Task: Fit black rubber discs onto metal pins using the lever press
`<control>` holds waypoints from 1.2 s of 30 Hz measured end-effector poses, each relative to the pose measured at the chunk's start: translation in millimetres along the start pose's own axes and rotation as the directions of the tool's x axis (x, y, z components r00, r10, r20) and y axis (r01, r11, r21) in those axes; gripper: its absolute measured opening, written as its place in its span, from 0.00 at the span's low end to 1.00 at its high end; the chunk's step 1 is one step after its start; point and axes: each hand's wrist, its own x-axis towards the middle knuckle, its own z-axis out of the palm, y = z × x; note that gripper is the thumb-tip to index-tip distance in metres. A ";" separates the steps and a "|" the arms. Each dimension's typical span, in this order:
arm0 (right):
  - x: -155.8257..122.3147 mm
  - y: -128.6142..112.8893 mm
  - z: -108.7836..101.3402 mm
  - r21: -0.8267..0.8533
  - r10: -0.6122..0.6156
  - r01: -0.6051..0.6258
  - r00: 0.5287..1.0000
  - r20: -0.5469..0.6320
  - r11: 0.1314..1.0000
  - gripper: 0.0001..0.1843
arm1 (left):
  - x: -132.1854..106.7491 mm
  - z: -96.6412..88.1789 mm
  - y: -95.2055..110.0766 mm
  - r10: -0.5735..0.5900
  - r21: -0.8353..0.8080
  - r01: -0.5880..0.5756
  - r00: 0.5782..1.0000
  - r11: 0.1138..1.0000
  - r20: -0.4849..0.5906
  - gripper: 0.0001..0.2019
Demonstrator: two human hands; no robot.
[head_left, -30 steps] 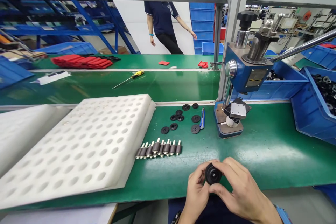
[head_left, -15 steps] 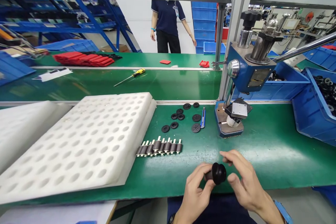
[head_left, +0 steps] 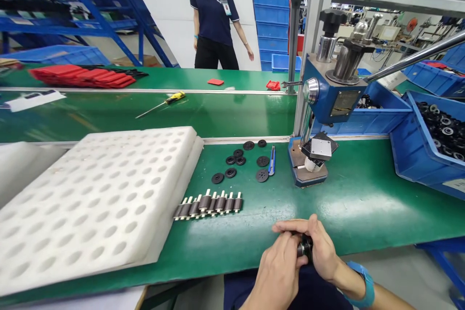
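Close to the table's front edge, a black cylindrical part [head_left: 303, 248] with a shiny rounded end is mostly hidden between my hands. My left hand [head_left: 278, 269] is closed on its left side, fingers wrapped round it. Over the other end curves my right hand [head_left: 321, 249], its palm against the part and its fingers reaching across above my left hand. Left of my hands lies a row of dark rollers with white shafts [head_left: 205, 202]. Several black discs [head_left: 230, 173] are spread out behind the rollers.
A white foam tray [head_left: 101, 189] with rows of round holes fills the left side. Behind my hands stands a blue hand press [head_left: 334, 101], with a blue cutter [head_left: 271, 161] left of its base. Blue bins [head_left: 428, 147] hold black parts at right. Another person [head_left: 214, 24] stands beyond the bench.
My right hand has moved left and closed in on the black cylindrical part, which my left hand still holds. The view has shifted, so the bench items appear further left.
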 end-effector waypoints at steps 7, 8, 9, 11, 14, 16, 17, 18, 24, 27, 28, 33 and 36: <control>0.4 1.3 0.6 -0.041 -0.002 0.001 1.000 -0.013 0.999 0.40 | -0.7 1.1 -0.3 -0.016 -0.053 0.018 0.999 0.998 0.039 0.16; 0.1 2.5 0.0 -0.050 0.004 -0.005 1.000 -0.019 0.999 0.40 | -0.6 1.9 -1.0 -0.024 -0.058 0.027 0.999 0.998 0.046 0.17; 0.1 3.8 -0.9 -0.054 0.012 -0.013 1.000 -0.020 0.998 0.40 | -0.7 3.0 -2.4 -0.031 -0.066 0.035 0.998 0.997 0.052 0.17; 1.2 5.7 -3.3 -0.055 0.025 -0.025 1.000 -0.014 0.998 0.41 | -1.2 6.6 -6.7 -0.031 -0.102 0.037 0.998 0.994 0.062 0.14; 8.6 3.2 -7.8 0.007 0.003 -0.003 1.000 0.025 1.000 0.41 | -1.8 13.4 -14.5 -0.031 -0.213 0.039 0.999 0.976 0.042 0.12; 16.8 -3.7 -11.4 0.120 -0.035 0.030 0.998 0.044 0.992 0.43 | 2.2 14.8 -18.0 -0.099 -0.285 0.099 0.995 0.953 0.015 0.14; 21.1 -8.6 -13.9 0.180 -0.058 0.050 0.997 0.041 0.982 0.44 | 7.1 13.0 -18.6 -0.153 -0.317 0.145 0.988 0.937 0.000 0.15; 25.2 -14.1 -17.0 0.230 -0.084 0.076 0.996 0.026 0.970 0.45 | 14.8 9.1 -18.2 -0.208 -0.351 0.190 0.978 0.917 -0.013 0.16; 41.3 -59.9 -53.3 0.117 -0.416 0.458 0.869 -0.267 0.881 0.41 | 120.1 -42.3 -5.6 -0.389 -0.480 0.316 0.920 0.818 -0.057 0.11; 47.7 -104.6 -73.9 -0.062 -0.605 0.654 0.655 -0.453 0.754 0.33 | 182.9 -54.3 -2.4 -0.387 -0.479 0.316 0.921 0.819 -0.055 0.08; 49.3 -123.7 -79.2 -0.125 -0.656 0.704 0.563 -0.503 0.699 0.28 | 199.6 -53.8 -2.0 -0.371 -0.469 0.314 0.928 0.825 -0.031 0.07; 48.5 -228.1 -94.4 -0.429 -0.813 0.801 0.119 -0.570 0.418 0.16 | 242.7 -36.6 0.8 -0.328 -0.323 0.315 0.945 0.892 0.015 0.05; 47.2 -278.5 -99.8 -0.498 -0.861 0.806 0.026 -0.509 0.319 0.17 | 246.8 -30.7 2.9 -0.319 -0.274 0.302 0.947 0.913 -0.023 0.05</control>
